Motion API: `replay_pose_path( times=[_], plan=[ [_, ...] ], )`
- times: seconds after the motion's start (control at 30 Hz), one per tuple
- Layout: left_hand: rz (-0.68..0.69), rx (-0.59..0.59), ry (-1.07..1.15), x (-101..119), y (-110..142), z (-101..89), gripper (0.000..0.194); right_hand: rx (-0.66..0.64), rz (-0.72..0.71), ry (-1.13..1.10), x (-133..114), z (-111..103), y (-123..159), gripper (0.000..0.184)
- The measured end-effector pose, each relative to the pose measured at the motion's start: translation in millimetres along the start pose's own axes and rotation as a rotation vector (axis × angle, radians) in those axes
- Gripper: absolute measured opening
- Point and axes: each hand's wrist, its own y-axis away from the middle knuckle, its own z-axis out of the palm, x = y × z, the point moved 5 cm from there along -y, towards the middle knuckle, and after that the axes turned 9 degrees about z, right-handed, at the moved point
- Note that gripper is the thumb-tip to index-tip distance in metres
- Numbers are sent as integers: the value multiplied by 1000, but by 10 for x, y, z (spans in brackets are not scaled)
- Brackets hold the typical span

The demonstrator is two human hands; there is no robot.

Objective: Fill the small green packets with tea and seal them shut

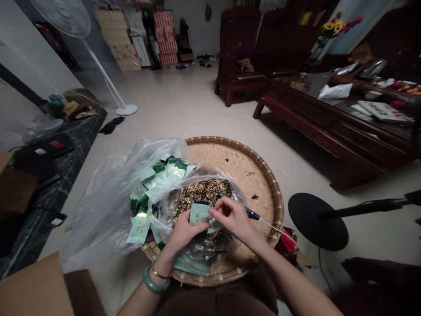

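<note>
Pale-green rectangular packet with gold print [199,213], lower centre of frame: gripped by my left hand [183,230]; right hand [232,216] at its right edge, whether fingers grip, I cannot tell.

sachet [199,212]: smooth, matt | tray [239,163]: woven bamboo, rough | bag [108,210]: plastic, glossy | table [358,139]: wood, polished

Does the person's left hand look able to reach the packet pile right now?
Probably: the packet pile lies close by. But the left hand is holding a packet, and translucent plastic partly covers the pile.
</note>
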Motion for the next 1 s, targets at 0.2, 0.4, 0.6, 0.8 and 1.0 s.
replay_pose_path(
  times=[0.2, 0.4, 0.6, 0.8, 1.0],
  plan=[
    [46, 89, -135, 56, 9, -16, 32, 28, -37, -30, 34, 123, 90, 14],
    [65, 117, -118, 59, 24, 1, 28, 56, 44, -131, 102, 177, 105, 10],
    [20, 104, -84, 42, 32, 3, 32, 98, 30, -229, 77, 163, 116, 8],
    [4, 2, -15, 31, 55, 21, 30, -62, 26, -194, 57, 163, 17, 20],
    [-141, -89, 264, -34, 96, 126, 49, -167, 190, -264, 232, 225, -65, 19]
  ],
)
